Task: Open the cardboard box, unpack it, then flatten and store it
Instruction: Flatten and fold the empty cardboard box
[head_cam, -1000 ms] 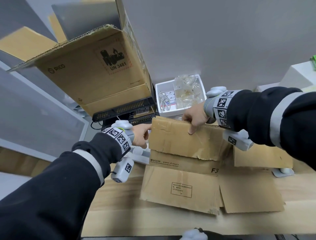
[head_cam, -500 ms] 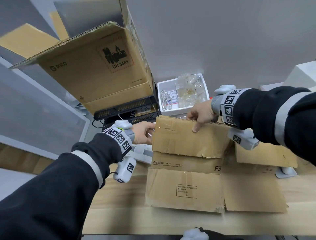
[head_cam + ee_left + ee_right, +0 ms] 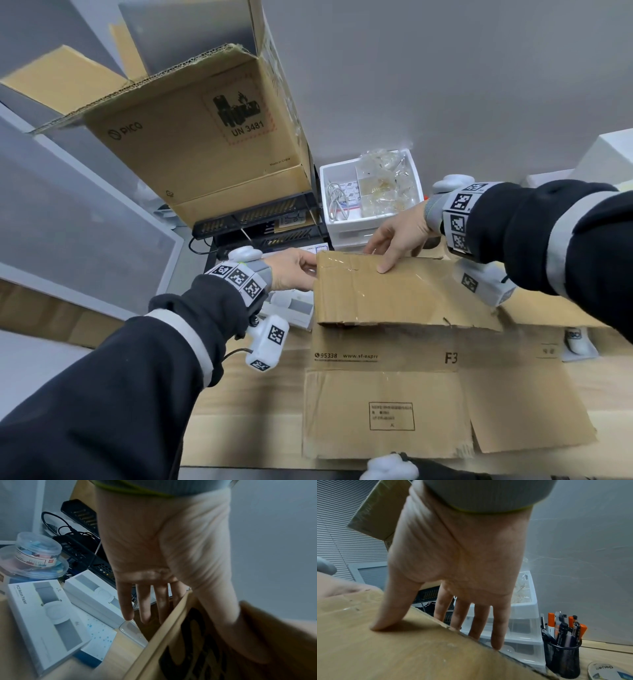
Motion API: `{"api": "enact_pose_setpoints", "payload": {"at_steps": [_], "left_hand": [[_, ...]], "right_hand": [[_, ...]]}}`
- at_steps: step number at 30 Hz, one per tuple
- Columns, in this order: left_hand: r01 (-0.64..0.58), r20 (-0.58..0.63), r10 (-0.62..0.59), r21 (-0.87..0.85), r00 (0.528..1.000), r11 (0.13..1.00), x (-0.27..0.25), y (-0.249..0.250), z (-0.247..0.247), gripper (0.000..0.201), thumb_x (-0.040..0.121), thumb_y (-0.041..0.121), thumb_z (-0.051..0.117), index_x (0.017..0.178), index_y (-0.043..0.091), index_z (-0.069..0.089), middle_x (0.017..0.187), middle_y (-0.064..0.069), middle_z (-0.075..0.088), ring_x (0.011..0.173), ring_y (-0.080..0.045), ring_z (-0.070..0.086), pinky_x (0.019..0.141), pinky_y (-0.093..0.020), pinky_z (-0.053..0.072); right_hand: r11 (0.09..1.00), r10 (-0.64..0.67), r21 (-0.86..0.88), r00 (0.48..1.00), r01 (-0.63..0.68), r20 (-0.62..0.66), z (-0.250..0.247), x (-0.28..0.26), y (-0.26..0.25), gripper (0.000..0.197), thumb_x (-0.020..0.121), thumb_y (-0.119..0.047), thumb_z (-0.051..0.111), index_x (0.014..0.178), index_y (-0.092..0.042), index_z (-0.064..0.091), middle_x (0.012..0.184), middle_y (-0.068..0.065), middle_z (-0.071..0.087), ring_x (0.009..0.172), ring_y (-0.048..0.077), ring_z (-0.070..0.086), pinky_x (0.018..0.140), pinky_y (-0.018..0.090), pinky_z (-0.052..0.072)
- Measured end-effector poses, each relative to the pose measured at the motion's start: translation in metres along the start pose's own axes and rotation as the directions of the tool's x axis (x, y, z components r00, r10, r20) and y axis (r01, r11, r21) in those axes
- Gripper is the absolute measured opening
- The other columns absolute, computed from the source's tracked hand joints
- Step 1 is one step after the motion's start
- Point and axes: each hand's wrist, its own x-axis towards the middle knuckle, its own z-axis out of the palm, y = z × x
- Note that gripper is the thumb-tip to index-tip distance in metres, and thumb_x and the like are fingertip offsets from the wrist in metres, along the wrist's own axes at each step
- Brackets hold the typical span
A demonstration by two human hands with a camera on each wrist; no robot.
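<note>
Although the cardboard box (image 3: 394,359) already lies collapsed on the wooden table (image 3: 250,404), its top flap (image 3: 387,291) stands raised at the far edge, so I judge the flattening nearly done and the storing not yet begun. The left hand (image 3: 291,270) grips the flap's left corner, at about nine o'clock from the flap's middle: the left wrist view shows the thumb lying on the near face while the four fingers (image 3: 145,605), fairly straight and close together, reach down behind the board. The right hand (image 3: 397,240) pinches the flap's top edge at about twelve o'clock, thumb pressed on the near face and the other fingers (image 3: 479,620) spread slightly down the far side. The opening and unpacking look finished, as far as I can judge: no contents show in the flattened board, and two white PICO Motion Tracker cartons (image 3: 48,622) lie on the table at nine o'clock from the box, beside a round clear tub of coloured clips (image 3: 37,550); whether they came from this box I cannot tell. Beyond the flap, at twelve o'clock, stands a white drawer unit (image 3: 370,192) with cables and plastic bags in its top tray, and at two o'clock a black mesh pen holder (image 3: 563,651). A larger open PICO carton (image 3: 191,144) sits on black equipment at eleven o'clock. What remains is pressing the flap flat and putting the board away.
</note>
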Motion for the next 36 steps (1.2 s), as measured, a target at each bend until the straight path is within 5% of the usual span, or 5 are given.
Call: {"api": "enact_pose_setpoints", "payload": {"at_steps": [3, 15, 22, 32, 36], "left_hand": [[0.071, -0.051, -0.071, -0.004, 0.996, 0.997, -0.001, 0.001, 0.002, 0.017, 0.054, 0.041, 0.074, 0.07, 0.039, 0.08, 0.07, 0.019, 0.071, 0.074, -0.006, 0.06, 0.078, -0.027, 0.053], [0.128, -0.183, -0.115, 0.064, 0.976, 0.99, 0.014, 0.002, 0.019, 0.028, 0.088, 0.02, 0.069, 0.093, -0.008, 0.073, 0.079, -0.009, 0.053, 0.076, -0.02, 0.045, 0.074, -0.029, 0.041], [0.061, -0.229, -0.066, -0.03, 0.971, 0.998, 0.015, 0.015, 0.033, 0.017, 0.096, 0.014, 0.065, 0.084, 0.016, 0.077, 0.057, 0.015, 0.064, 0.053, 0.004, 0.056, 0.05, -0.007, 0.043], [0.059, -0.181, -0.106, -0.245, 0.978, 0.968, 0.009, 0.001, 0.036, 0.01, 0.093, 0.009, 0.066, 0.096, 0.006, 0.075, 0.086, -0.01, 0.071, 0.08, -0.019, 0.064, 0.085, -0.032, 0.058], [0.098, -0.243, -0.226, -0.447, 0.943, 0.889, 0.008, 0.001, 0.039, 0.016, 0.097, 0.004, 0.054, 0.084, 0.011, 0.058, 0.054, 0.006, 0.058, 0.047, -0.006, 0.056, 0.07, -0.03, 0.051]], "right_hand": [[0.999, -0.003, 0.033, 1.0, 0.002, 0.014, -0.002, -0.006, -0.007, 0.051, 0.082, -0.043, 0.074, 0.13, -0.033, 0.059, 0.134, -0.008, 0.055, 0.126, 0.016, 0.051, 0.109, 0.048, 0.041], [1.0, 0.014, -0.021, 0.976, -0.01, 0.218, -0.011, -0.019, -0.024, 0.092, 0.068, -0.078, 0.059, 0.144, -0.026, 0.046, 0.148, -0.01, 0.045, 0.128, 0.018, 0.053, 0.111, 0.053, 0.037], [0.996, -0.021, -0.084, 0.964, 0.045, 0.264, -0.012, -0.028, -0.053, 0.081, 0.068, -0.068, 0.067, 0.135, -0.025, 0.054, 0.135, -0.006, 0.058, 0.118, 0.02, 0.061, 0.105, 0.052, 0.044], [0.991, -0.044, -0.117, 0.985, 0.064, 0.165, -0.028, -0.046, -0.058, 0.089, 0.059, -0.064, 0.079, 0.134, -0.021, 0.055, 0.127, -0.007, 0.066, 0.115, 0.016, 0.065, 0.105, 0.051, 0.045], [0.99, -0.079, -0.112, 0.994, 0.088, 0.08, -0.042, -0.062, -0.055, 0.072, 0.061, -0.06, 0.074, 0.121, -0.021, 0.066, 0.121, 0.003, 0.069, 0.108, 0.02, 0.067, 0.101, 0.049, 0.05]]}}
